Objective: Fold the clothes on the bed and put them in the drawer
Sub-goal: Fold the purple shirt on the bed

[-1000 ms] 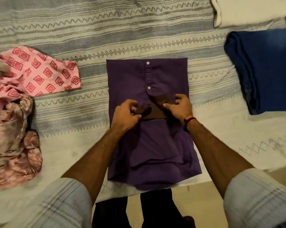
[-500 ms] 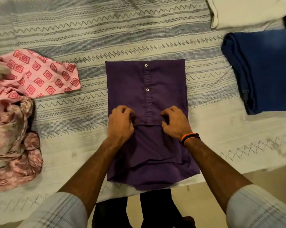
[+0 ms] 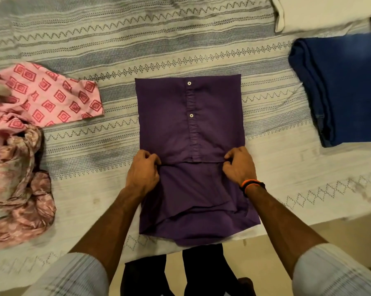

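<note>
Folding a dark purple cotton button-front shirt (image 3: 189, 129), which lies flat near the front edge of the bed with the grey-and-white patterned woven bedspread (image 3: 137, 39). Left hand (image 3: 143, 170) pinches the shirt's left side at the crosswise fold line, fingers curled on cloth; right hand (image 3: 240, 165) pinches the matching spot on the right side. Lower half looks loose and rumpled toward the hem. Judgement: keep both pinches level, draw the edge taut, smooth the lower panel before the next fold so corners meet squarely. Left of the shirt, a heap of crumpled pink printed garments (image 3: 20, 146), unfolded. Right of it, well apart, a folded navy blue cloth (image 3: 342, 86). Beyond that, a cream pillow (image 3: 321, 11). No drawer in view; nothing crowds the shirt.
</note>
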### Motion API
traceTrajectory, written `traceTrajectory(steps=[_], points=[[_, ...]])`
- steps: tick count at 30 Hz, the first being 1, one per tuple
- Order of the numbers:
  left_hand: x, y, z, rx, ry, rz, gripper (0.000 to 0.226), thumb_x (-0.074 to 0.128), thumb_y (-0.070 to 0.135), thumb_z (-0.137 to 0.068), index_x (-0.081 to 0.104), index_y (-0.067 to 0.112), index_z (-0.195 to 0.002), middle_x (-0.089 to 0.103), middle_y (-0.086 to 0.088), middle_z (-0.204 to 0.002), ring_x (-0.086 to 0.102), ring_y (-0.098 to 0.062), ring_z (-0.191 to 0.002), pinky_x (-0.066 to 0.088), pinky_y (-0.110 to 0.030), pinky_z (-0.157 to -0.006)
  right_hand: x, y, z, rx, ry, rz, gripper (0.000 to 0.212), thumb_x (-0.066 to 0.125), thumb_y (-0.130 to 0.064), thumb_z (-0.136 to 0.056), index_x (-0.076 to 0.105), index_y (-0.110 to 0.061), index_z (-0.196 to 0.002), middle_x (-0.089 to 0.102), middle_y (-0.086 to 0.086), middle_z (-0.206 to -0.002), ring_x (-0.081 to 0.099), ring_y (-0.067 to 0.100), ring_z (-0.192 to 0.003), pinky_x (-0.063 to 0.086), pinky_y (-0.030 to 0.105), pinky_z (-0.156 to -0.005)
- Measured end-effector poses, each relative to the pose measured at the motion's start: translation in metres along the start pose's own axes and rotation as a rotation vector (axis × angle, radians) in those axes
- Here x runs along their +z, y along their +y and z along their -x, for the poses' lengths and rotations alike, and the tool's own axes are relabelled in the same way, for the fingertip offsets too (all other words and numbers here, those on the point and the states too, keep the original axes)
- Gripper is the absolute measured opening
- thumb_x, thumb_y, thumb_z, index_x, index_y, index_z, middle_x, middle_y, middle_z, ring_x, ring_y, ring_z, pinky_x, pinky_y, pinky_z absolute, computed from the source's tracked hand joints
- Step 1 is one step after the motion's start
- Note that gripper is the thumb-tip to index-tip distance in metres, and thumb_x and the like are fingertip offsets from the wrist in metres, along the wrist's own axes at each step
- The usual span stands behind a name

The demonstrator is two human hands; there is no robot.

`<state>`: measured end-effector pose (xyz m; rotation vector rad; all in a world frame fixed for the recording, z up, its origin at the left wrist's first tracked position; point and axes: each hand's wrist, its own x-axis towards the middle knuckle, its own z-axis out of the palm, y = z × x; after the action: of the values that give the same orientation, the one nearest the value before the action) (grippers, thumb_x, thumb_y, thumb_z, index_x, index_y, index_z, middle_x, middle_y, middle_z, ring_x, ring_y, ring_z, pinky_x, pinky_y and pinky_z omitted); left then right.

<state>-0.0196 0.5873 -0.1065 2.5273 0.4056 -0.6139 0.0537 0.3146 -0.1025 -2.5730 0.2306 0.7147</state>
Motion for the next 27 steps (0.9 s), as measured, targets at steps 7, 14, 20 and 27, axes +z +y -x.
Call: traceTrajectory(steps=[7,14,20,27], points=[[-0.026,0.024,-0.021,-0.116,-0.052,0.066,0.029,0.056,0.007,-0.074,0.072,0.027,-0.087,0.068,-0.006,-0.099,0.065,-0.028,-0.09,0.054,-0.038,-0.084,-0.023,-0.029,-0.011,0.106,0.112,-0.06,0.02,0.058,-0.004,-0.075,0.07,-0.016,-0.085,0.068,0.005,-0.096,0.063,0.026,-0.089,0.041,0.024,-0.075],[-0.062,0.058,-0.079,-0.13,0.135,0.258,0.019,0.065,0.008,-0.08,0.072,0.015,-0.096,0.073,-0.006,-0.089,0.068,-0.024,-0.085,0.053,-0.034,-0.086,-0.046,-0.06,-0.063,-0.078,0.09,-0.098,0.02,0.061,-0.007,-0.076,0.069,-0.015,-0.093,0.067,0.01,-0.097,0.063,0.028,-0.091,0.051,0.034,-0.084],[-0.078,0.05,-0.144,-0.23,0.285,0.275,0.05,0.076,0.027,-0.079,0.057,0.007,-0.122,0.058,-0.015,-0.122,0.059,-0.028,-0.109,0.049,-0.04,-0.099,-0.069,-0.073,-0.124,-0.05,0.176,-0.118,0.039,0.067,-0.013,-0.08,0.058,-0.005,-0.117,0.057,0.017,-0.119,0.056,0.032,-0.108,0.04,0.035,-0.095],[-0.086,0.039,-0.192,-0.412,0.322,0.396,0.079,0.085,0.034,-0.072,0.042,0.007,-0.133,0.053,-0.016,-0.131,0.054,-0.028,-0.12,0.046,-0.038,-0.103,-0.081,-0.066,-0.18,-0.068,0.131,-0.093,0.07,0.081,-0.025,-0.077,0.047,-0.006,-0.134,0.047,0.018,-0.132,0.051,0.029,-0.117,0.039,0.036,-0.106]])
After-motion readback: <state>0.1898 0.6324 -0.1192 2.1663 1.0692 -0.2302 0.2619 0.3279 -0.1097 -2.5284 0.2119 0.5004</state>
